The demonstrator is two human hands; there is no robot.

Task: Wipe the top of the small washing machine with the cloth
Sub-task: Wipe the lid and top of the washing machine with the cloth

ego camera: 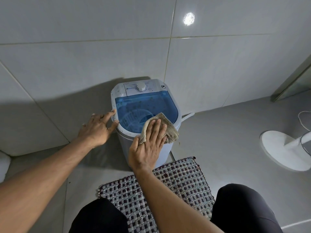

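A small white washing machine (121,91) with a see-through blue lid (148,103) and a round dial (140,86) stands on the floor against the tiled wall. A beige woven cloth (164,120) lies on the near right corner of the lid and hangs over the rim. My right hand (148,147) presses flat on the cloth, fingers spread, thumb tucked under its near edge. My left hand (97,127) rests against the machine's left rim, fingertips touching the edge, holding nothing.
A checked woven mat (168,190) lies on the floor in front of the machine, between my knees (240,209). The round white base of a stand (284,150) with a cord sits at the right. A white hose (188,116) runs out behind the machine. A metal door frame (292,79) is at far right.
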